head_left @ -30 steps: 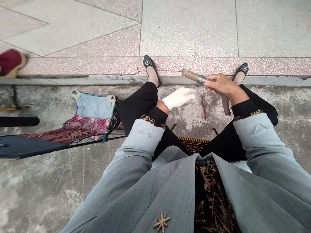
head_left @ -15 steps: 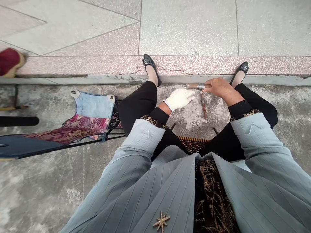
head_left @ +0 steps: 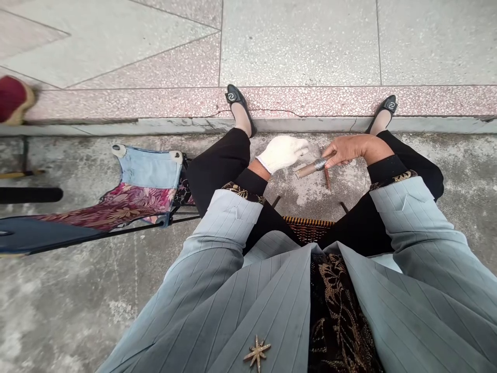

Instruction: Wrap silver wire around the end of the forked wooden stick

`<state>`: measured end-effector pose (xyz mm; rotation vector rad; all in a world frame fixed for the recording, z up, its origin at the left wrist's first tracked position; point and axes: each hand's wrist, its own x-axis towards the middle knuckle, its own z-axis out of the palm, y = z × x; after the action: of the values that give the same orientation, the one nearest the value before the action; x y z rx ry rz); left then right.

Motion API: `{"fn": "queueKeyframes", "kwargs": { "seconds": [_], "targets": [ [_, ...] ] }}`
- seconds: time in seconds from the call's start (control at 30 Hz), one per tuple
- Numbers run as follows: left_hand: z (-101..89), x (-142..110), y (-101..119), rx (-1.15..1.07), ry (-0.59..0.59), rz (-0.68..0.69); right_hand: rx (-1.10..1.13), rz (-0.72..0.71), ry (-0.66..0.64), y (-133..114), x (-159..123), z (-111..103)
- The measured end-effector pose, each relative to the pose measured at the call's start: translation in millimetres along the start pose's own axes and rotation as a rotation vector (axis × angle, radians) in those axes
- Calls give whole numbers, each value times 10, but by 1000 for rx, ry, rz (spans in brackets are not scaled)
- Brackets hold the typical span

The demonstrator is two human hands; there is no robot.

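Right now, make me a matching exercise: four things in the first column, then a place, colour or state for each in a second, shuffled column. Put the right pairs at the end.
Things:
1. left hand
2. star brooch
3. right hand
4. rod

Place, colour or state:
A. bare, gripping the wire-wrapped stick
B. reddish-brown, on the concrete ground
C. covered by a white glove
D. pinned on the grey jacket

Pairs: 1-C, 2-D, 3-A, 4-B

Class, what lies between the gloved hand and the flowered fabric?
In the head view, the bent, black-trousered left leg lies between the gloved left hand and the flowered fabric.
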<state>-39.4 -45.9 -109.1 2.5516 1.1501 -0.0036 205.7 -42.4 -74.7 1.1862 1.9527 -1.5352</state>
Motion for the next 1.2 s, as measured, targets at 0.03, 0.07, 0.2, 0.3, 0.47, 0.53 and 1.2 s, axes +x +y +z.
{"fn": "queueKeyframes", "kwargs": {
  "seconds": [0.03, 0.07, 0.2, 0.3, 0.47, 0.53, 1.2],
  "targets": [
    [3, 5, -20, -55, 7, 3, 40, -42, -11, 10, -13, -6],
    [8, 10, -37, -121, 12, 10, 76, -87, -17, 20, -23, -10],
    [75, 44, -70, -447, 7, 83, 218, -244, -6, 69, -53, -11],
    [149, 59, -44, -726, -18, 87, 347, -317, 82, 89, -73, -1],
    [138, 24, 35, -887, 4, 70, 597, -401, 409, 28, -42, 51],
    [118, 13, 60, -888, 58, 74, 645, -403, 479, 2, 9, 75],
    [-77, -32, -13, -78, -96, 39, -282, 184, 363, -41, -52, -5]
  ]
}}
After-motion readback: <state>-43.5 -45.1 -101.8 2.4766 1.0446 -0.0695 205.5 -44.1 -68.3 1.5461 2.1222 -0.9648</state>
